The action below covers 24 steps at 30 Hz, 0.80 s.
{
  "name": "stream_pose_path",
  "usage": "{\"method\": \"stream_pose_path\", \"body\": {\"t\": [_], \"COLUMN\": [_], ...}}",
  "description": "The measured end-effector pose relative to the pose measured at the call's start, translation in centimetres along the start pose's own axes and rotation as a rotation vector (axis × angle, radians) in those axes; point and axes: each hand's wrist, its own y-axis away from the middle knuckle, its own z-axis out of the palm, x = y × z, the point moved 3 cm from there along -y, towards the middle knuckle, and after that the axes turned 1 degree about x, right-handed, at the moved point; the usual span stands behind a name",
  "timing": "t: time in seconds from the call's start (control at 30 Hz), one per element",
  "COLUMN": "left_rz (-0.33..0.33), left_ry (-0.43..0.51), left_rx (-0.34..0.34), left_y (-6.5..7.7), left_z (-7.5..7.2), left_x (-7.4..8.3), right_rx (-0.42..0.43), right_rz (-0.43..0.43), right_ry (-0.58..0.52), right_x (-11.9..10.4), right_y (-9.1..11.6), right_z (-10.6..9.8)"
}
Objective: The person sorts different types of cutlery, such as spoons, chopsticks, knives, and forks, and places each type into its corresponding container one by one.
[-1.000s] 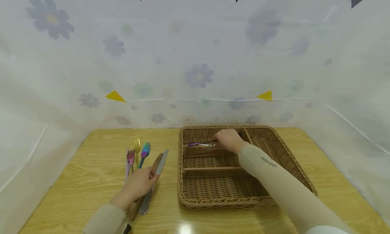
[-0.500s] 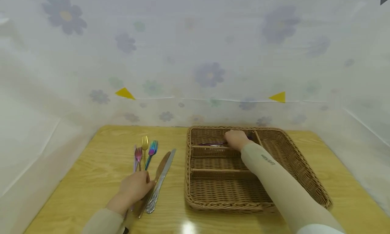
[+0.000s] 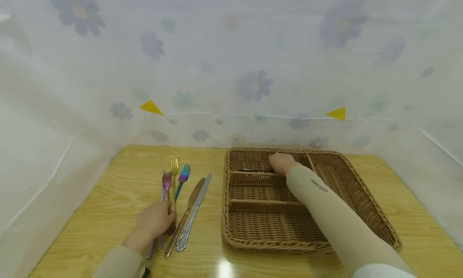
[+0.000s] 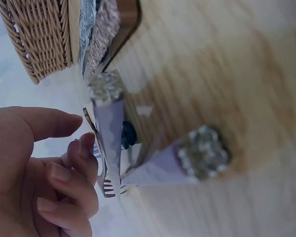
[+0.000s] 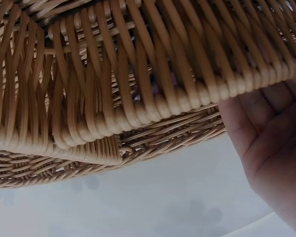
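In the head view my left hand [image 3: 153, 221] hovers over a row of cutlery, fingers loosely bent beside a pinkish fork [image 3: 166, 181]. The left wrist view shows its thumb and forefinger apart, close to a fork's thin handle. Two lilac handles [image 4: 165, 167] with glittery ends lie beside this hand. A gold fork [image 3: 174, 167] and rainbow-coloured forks [image 3: 183, 174] lie ahead of it; a copper-coloured knife [image 3: 192, 199] and a silver knife [image 3: 197, 207] lie right of it. My right hand [image 3: 282, 163] reaches into the basket's back compartment, its fingertips hidden behind the wicker divider [image 5: 138, 74]; I cannot tell what it holds.
The brown wicker basket [image 3: 227, 213] stands on the wooden table [image 3: 97, 197] to the right, split by dividers into several compartments. A silver piece of cutlery [image 3: 254, 170] shows in the back one. A flowered plastic sheet [image 3: 217, 68] encloses the table at the back and sides.
My left hand has moved off the two knives, which now lie on the table, toward the pinkish fork. The purple cutlery by my right hand has slid out of sight. The head view has shifted.
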Motion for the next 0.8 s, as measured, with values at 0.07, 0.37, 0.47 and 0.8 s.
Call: {"method": "stream_pose_path", "body": {"t": [0.07,0.37,0.47,0.8], "left_rz": [-0.009,-0.038,-0.041,-0.056], "left_ry": [0.001,-0.018,-0.041,-0.11], "left_rx": [0.008,0.008,0.015,0.03], "left_y": [-0.1,-0.8,-1.3,-2.3], "left_z": [0.0,0.1,0.3,0.5], "left_x": [0.0,-0.1,-0.1,0.1], "right_rx": [0.01,0.05,0.055,0.129], "right_rz": [0.0,0.008,0.005,-0.011], "right_ry": [0.002,-0.004,-0.039,-0.031], "right_x": [0.1,0.3,0.3,0.8], "right_y": [0.1,0.8,1.0,2.1], "right_z": [0.0,-0.2,-0.1,-0.5]}}
